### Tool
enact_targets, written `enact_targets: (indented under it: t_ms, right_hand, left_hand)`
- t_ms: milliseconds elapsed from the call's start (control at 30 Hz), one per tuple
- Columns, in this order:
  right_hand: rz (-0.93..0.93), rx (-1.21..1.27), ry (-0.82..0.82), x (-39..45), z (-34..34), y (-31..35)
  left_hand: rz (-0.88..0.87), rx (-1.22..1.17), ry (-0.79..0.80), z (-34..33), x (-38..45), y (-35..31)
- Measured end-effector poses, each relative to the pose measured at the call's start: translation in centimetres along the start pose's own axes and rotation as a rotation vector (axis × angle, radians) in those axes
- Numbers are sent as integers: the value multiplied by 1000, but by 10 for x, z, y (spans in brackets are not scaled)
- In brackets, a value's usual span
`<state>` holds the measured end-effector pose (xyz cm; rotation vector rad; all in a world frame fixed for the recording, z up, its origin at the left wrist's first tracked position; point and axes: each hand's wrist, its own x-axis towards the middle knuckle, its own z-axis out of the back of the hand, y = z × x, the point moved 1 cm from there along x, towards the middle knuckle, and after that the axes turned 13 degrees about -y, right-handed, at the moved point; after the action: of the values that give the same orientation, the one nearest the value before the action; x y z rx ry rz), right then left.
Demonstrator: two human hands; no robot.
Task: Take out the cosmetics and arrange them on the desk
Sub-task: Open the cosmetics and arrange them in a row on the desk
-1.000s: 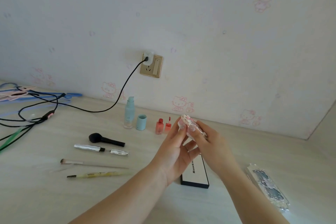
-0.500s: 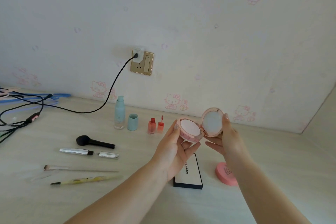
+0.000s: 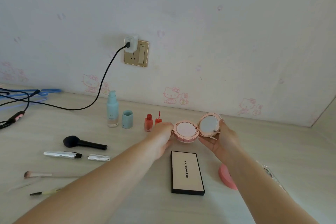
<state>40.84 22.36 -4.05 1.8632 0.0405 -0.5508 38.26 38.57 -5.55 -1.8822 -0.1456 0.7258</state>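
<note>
Above the desk point(image 3: 254, 151), at 12 o'clock from the palette point(image 3: 187, 172) lettered "Mooekiss": pink round compact point(image 3: 185, 131), lid up, mirror showing. Left hand point(image 3: 161, 136) grips base; right hand point(image 3: 222, 141) grips lid.

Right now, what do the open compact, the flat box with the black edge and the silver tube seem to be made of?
Open compact: likely glossy pink plastic with a metallic rose rim; its lid holds a mirror-like disc.
Flat box: looks like matte cream card or plastic, with a black edge and printed lettering.
Silver tube: shiny, crinkled surface, perhaps foil-finished plastic or metal; hard to tell.
</note>
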Motion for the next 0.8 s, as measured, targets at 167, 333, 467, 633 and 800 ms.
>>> enact_targets:
  t_ms: [167,333,467,633,800]
  right_hand:
    - [-17,-37,-26,14,-3,-5]
    - [-61,-14,-11,22,-3,-6]
    - [-67,-31,-24,26,-3,-10]
    - [-77,-57,-15,28,-3,-13]
    - [-80,-94,-41,29,-3,-13]
  left_hand:
    - [-18,165,-27,3,22,5]
    - [-10,283,-29,4,32,0]
    - [-155,552,42,3,37,-1]
    - [-378,991,89,5,31,-1]
    - [-502,1164,138,3,23,1]
